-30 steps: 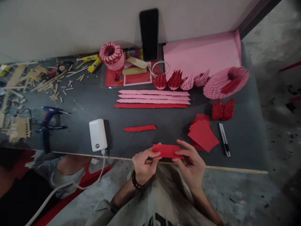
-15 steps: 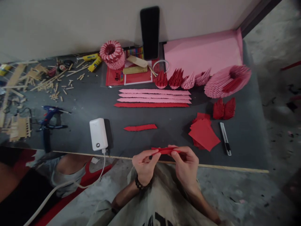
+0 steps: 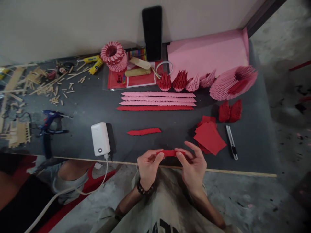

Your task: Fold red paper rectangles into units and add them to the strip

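Note:
Between my hands, over the table's front edge, a small folded piece of red paper (image 3: 170, 153) is stretched level. My left hand (image 3: 149, 166) pinches its left end between thumb and fingers. At the other end, my right hand (image 3: 193, 166) grips with the thumb on top, its index finger raised away from the paper. Just beyond lies a short red folded-paper strip (image 3: 143, 131). To the right rests a stack of red paper pieces (image 3: 210, 136), with a box cutter (image 3: 232, 142) beside it. Farther back are a long red strip (image 3: 155, 108) and several pink strips (image 3: 159, 94).
A white power bank (image 3: 100, 139) with a cable and a blue glue gun (image 3: 52, 121) lie left, near wooden scraps. Behind stand a phone (image 3: 152, 32), a pink-and-red paper vase (image 3: 113, 56) and a large pink folded-paper piece (image 3: 222, 85). Another person's leg (image 3: 71, 170) shows lower left.
The red paper has turned so its flat face shows more, and it looks narrower. My right index finger has lifted off it. The view has shifted slightly.

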The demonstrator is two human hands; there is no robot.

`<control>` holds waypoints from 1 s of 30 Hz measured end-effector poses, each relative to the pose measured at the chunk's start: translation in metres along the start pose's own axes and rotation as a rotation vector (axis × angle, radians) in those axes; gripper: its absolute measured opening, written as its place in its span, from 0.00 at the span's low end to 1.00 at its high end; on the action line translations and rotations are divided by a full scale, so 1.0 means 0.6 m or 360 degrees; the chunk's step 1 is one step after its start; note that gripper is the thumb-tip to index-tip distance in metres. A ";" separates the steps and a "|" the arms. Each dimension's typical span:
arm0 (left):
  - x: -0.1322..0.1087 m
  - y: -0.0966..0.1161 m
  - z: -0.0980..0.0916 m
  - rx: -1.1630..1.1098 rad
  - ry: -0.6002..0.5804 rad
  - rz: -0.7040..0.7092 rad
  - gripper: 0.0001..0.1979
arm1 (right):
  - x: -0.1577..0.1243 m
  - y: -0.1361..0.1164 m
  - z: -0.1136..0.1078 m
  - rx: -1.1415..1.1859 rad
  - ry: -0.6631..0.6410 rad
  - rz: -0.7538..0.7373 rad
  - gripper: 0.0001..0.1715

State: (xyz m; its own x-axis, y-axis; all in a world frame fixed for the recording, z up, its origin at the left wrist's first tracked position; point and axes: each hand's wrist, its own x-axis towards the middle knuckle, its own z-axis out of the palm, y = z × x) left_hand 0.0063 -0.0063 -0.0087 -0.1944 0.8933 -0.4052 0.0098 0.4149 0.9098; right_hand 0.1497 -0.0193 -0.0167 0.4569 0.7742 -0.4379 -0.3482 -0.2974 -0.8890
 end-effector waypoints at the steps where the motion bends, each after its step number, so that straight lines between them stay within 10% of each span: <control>1: 0.003 0.002 0.000 0.0012 -0.0009 -0.0001 0.13 | 0.001 -0.002 0.000 0.0006 -0.0001 0.0007 0.30; 8: 0.010 0.007 -0.007 -0.0016 -0.0249 -0.0103 0.16 | 0.005 -0.015 -0.007 -0.0105 -0.0011 0.0079 0.39; 19: -0.002 0.008 0.021 -0.0191 -0.0133 0.0185 0.17 | -0.015 0.003 0.012 0.0124 -0.0286 0.0033 0.56; 30: -0.011 0.015 0.015 -0.0180 -0.0301 0.0056 0.18 | -0.020 -0.004 0.022 0.0156 -0.0074 0.0227 0.57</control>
State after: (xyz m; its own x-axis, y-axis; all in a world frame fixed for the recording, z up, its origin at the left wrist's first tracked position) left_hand 0.0164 -0.0071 0.0013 -0.0081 0.9279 -0.3727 -0.0986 0.3702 0.9237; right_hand 0.1343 -0.0203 -0.0076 0.3598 0.7535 -0.5502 -0.4859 -0.3521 -0.8000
